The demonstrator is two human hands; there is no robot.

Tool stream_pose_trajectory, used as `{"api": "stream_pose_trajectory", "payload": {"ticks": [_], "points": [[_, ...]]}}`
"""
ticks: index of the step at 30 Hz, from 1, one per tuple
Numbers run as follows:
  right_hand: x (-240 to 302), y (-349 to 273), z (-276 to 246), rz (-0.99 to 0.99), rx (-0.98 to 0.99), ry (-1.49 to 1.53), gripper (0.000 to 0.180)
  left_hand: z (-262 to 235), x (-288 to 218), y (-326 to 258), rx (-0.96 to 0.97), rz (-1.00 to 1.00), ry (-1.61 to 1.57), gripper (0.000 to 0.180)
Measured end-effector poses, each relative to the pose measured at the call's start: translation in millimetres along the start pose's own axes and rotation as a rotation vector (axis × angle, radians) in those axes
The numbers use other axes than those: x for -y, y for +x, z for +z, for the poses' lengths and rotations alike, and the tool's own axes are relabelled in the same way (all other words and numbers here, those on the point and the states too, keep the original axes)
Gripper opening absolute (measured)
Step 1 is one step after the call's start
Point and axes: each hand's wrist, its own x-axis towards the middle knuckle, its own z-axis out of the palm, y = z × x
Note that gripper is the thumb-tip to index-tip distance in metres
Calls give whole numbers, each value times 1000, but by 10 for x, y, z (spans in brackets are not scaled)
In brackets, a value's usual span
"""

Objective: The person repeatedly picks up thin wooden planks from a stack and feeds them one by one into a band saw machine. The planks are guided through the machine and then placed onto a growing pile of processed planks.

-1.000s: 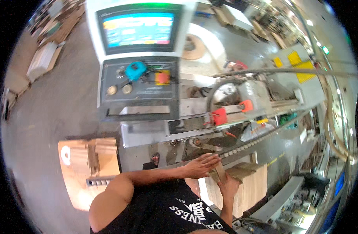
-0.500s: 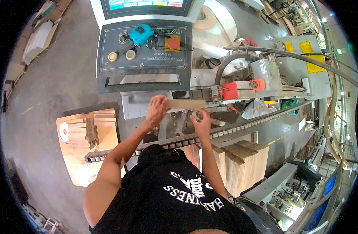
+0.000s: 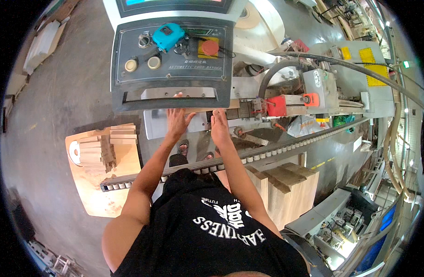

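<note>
Wooden strip [image 3: 200,111] lies flat on the machine bed just under the grey control panel [image 3: 172,60]; left hand [image 3: 176,121] and right hand [image 3: 219,124] press on it with flat, spread fingers, side by side; stacked wooden pieces [image 3: 101,147] at nine o'clock
</note>
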Motion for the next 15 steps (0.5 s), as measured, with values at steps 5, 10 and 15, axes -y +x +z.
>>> {"api": "stream_pose_trajectory", "payload": {"ticks": [5,10,15], "points": [[-22,7,35,-100,23,-24,69,-222,272,-72,25,1,79,95],[150,12,-22,-162,-110,-10,57,-101,33,86,-1,43,33,97],[508,102,-347,-264,-147,43,48,250,-409,227,14,95,24,97]]}}
